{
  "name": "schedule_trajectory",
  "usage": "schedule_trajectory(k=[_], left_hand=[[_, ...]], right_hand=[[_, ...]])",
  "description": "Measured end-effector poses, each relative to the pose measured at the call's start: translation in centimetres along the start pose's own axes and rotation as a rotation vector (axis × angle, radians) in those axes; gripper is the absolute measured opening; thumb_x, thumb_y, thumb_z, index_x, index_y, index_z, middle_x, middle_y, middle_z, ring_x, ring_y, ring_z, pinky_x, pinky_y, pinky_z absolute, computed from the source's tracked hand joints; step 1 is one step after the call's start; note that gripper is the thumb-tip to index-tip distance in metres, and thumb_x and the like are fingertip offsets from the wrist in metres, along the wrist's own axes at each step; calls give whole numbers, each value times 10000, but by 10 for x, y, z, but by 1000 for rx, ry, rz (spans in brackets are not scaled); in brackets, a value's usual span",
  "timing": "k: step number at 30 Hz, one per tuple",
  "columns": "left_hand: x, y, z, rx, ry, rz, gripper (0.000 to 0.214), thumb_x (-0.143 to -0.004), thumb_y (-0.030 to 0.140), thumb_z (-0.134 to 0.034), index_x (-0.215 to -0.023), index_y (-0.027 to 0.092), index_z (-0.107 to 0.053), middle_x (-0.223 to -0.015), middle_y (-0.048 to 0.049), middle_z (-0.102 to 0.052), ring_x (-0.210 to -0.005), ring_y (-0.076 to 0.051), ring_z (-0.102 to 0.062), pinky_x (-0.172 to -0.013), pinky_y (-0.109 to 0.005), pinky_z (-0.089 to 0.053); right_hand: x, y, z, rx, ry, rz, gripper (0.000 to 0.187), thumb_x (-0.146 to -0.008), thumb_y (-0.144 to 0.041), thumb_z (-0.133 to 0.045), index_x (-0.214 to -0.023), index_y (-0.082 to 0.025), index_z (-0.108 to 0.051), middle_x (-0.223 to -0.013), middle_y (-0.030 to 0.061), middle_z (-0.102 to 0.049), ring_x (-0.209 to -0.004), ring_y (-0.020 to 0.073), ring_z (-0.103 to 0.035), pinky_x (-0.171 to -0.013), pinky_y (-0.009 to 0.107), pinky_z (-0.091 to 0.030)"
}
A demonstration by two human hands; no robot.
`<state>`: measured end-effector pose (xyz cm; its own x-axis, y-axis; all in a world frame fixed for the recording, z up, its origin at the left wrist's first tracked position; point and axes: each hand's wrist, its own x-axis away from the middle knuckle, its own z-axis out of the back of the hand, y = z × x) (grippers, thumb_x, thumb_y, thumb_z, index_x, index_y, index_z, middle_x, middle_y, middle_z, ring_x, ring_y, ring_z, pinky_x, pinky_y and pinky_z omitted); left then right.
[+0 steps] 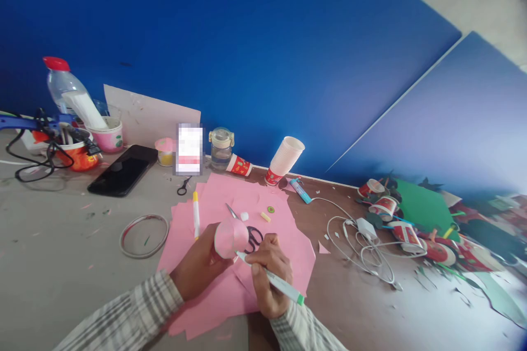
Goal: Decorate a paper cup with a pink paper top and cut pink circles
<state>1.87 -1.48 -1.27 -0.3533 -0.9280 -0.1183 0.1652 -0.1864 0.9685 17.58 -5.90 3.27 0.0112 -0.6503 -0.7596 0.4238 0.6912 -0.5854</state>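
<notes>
My left hand (205, 259) is wrapped round a pink paper-covered cup (231, 237), its round pink face turned up toward me. My right hand (272, 274) grips a white marker (284, 287) with a green end, and the marker's tip meets the lower edge of the pink face. Beneath both hands lie sheets of pink paper (296, 247). Black-handled scissors (254, 239) rest on the paper, partly hidden behind the cup. A yellow-capped marker (196, 215), a small white piece (244, 216) and a pale yellow piece (265, 217) lie near them.
A stack of paper cups (287, 159) leans at the back, beside a tipped red cup (239, 165) and a lidded jar (221, 148). A phone (123, 170) and a tape-like ring (144, 236) lie left. White cables (370, 255) and decorated cups (405, 236) spread right.
</notes>
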Motion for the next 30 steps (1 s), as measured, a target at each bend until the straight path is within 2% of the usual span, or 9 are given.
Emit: schedule_trajectory(k=[6,9,11,13,16,19,24,30], left_hand=[[0,1,0,22,-13,3,512,-611,200,-692,-1072,276,-483,-1020,-15,-614,-875,-235,-579,-721,-345,-518],[0,0,0,16,-6,8,511,-614,203,-687,-1077,271,-483,-1001,-19,-625,-874,-243,-582,-719,-351,-520],[0,1,0,0,5,-1,527,-605,195,-696,-1080,278,-483,-1022,-21,-625,-907,-249,-575,-751,-357,-513],[-1,3,0,-12,12,-18,528,-602,189,-699,-1077,283,-487,-1044,-22,-625,-930,-253,-572,-769,-360,-510],[-2,9,1,15,23,-40,539,-610,193,-695,-1096,280,-478,-1087,-33,-624,-962,-257,-569,-790,-359,-509],[-3,13,1,38,28,-45,590,-601,186,-706,-1125,292,-457,-1142,-28,-614,-998,-253,-560,-825,-354,-501],[-2,10,1,27,39,-25,570,-593,218,-722,-1104,282,-479,-1094,-28,-652,-958,-258,-585,-792,-362,-522],[-2,6,1,37,25,-34,515,-616,286,-707,-1085,288,-493,-1057,-31,-657,-939,-262,-591,-790,-368,-527]], right_hand=[[0,-2,0,-10,-13,8,148,-719,-163,-490,-682,-196,-630,-479,-48,-506,-408,136,-454,-588,361,-395],[1,0,2,-30,56,-60,177,-758,-242,-483,-686,-210,-641,-485,-37,-529,-425,151,-462,-578,362,-410],[1,2,2,-9,167,-171,198,-779,-318,-484,-758,-220,-655,-540,-15,-569,-492,182,-511,-575,365,-434],[2,6,1,-4,257,-287,264,-790,-388,-477,-933,-229,-632,-645,13,-622,-546,198,-549,-560,364,-463],[3,13,-2,-83,246,-393,402,-824,-446,-405,-1148,-234,-509,-618,3,-656,-406,150,-497,-480,336,-479],[4,18,-6,-122,232,-408,391,-838,-447,-387,-1132,-226,-520,-493,-37,-616,-332,121,-434,-437,302,-463],[4,24,-10,-208,255,-410,286,-813,-355,-486,-1048,-209,-557,-724,28,-653,-534,164,-585,-505,311,-509],[4,29,-13,-216,200,-418,349,-785,-232,-517,-1133,-236,-482,-933,70,-636,-779,226,-634,-669,385,-542]])
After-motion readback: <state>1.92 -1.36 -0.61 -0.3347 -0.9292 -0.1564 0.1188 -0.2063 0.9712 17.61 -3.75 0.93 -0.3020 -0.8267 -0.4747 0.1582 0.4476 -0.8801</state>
